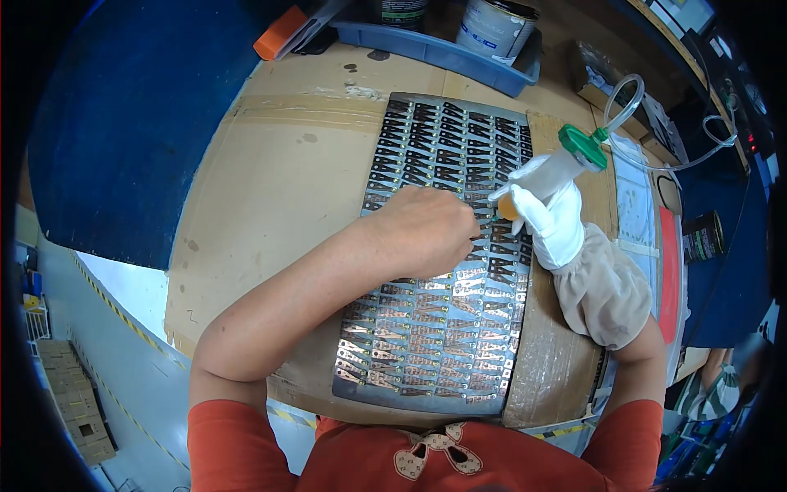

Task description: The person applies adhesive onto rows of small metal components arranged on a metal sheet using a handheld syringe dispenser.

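The bench is covered with brown cardboard (262,189), and across its middle a large metal plate (369,395) is laid. At the far edge, a blue plastic tray (434,55) is occupied by cans, one of them a white-labelled metal can (494,31). The left forearm (307,275) is stretched over the plate's left edge; the right one is partly covered by a beige sleeve cover (607,291).

The bare left hand (426,230) is curled over the middle rows; its fingertips are hidden, so whether anything is pinched there cannot be told. By the white-gloved right hand (557,221), a green-capped dispensing syringe (551,176) is gripped, tilted, with its amber lower end (508,207) pointed down towards the left fingers, just beside them. Clear tubing (630,92) is joined to the cap. Small forked metal pieces (443,299) are set out in close columns on the plate, dark in the far rows and coppery in the near ones.

Pieces could be knocked out of line if they are brushed by the low left wrist. The bare fingers could be smeared, the syringe's outlet being so near. The tip could be jerked aside if the looped tubing is snagged.
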A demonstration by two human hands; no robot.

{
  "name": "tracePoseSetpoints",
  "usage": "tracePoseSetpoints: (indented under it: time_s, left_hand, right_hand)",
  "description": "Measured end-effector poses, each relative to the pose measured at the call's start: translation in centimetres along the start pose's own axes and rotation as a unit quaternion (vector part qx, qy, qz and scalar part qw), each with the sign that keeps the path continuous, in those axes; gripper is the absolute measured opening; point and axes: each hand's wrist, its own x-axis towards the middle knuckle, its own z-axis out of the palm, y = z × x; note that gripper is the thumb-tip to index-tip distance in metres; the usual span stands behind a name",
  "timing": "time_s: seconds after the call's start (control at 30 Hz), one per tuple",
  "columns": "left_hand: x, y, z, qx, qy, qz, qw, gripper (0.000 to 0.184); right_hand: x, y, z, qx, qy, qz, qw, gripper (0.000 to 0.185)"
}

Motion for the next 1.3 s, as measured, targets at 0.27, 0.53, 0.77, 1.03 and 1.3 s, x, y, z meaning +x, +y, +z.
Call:
tracePoseSetpoints:
  time_s: [0.27,0.53,0.77,1.03,1.3]
  left_hand:
    - [0.0,0.1,-0.1,0.002,-0.011,-0.006,1.000,0.030]
    - [0.0,0.2,-0.2,0.000,-0.017,-0.010,1.000,0.030]
    - [-0.1,0.2,-0.2,-0.001,-0.009,-0.009,1.000,0.030]
    - [-0.2,0.1,0.0,-0.001,-0.004,-0.012,1.000,0.029]
    - [-0.2,0.0,0.3,0.012,0.017,-0.007,1.000,0.029]
  right_hand:
    - [0.1,0.6,-0.4,-0.031,0.005,-0.029,0.999,0.023]
    - [0.0,0.4,-0.2,-0.018,0.011,-0.024,0.999,0.024]
    - [0.2,0.4,0.0,-0.008,0.010,-0.017,1.000,0.025]
    - [0.2,0.6,-0.3,-0.019,0.008,-0.034,0.999,0.024]
    - [-0.6,-0.9,0.0,-0.011,-0.005,-0.003,1.000,0.031]
